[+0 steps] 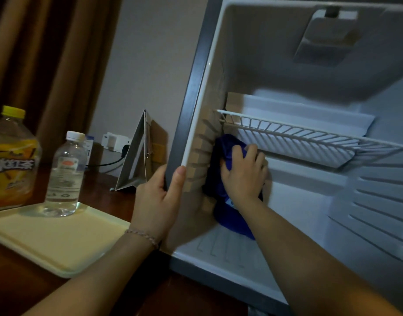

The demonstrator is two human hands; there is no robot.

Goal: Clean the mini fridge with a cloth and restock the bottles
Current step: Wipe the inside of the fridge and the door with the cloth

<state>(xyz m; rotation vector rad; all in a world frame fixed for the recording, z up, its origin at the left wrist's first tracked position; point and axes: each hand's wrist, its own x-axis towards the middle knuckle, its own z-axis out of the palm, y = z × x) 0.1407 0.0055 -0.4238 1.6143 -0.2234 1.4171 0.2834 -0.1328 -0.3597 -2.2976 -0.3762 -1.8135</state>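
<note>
The mini fridge [287, 65] stands with its white inside showing and a white wire shelf [298, 137] across the middle. My right hand [243, 174] is inside, below the shelf, and presses a dark blue cloth [228, 215] against the left inner wall. My left hand [159, 197] grips the dark left front edge of the fridge, thumb on the front rim. A clear water bottle [65, 174] with a white cap stands on a cream tray [66, 242] to the left. A larger yellow-capped iced tea bottle [10, 160] stands at the tray's far left.
The tray sits on a dark wooden table [100, 192]. A folded card stand [139, 153] is propped between the tray and the fridge. A wall socket with a black cable [118, 142] is behind it. Brown curtains [48, 65] hang at the left.
</note>
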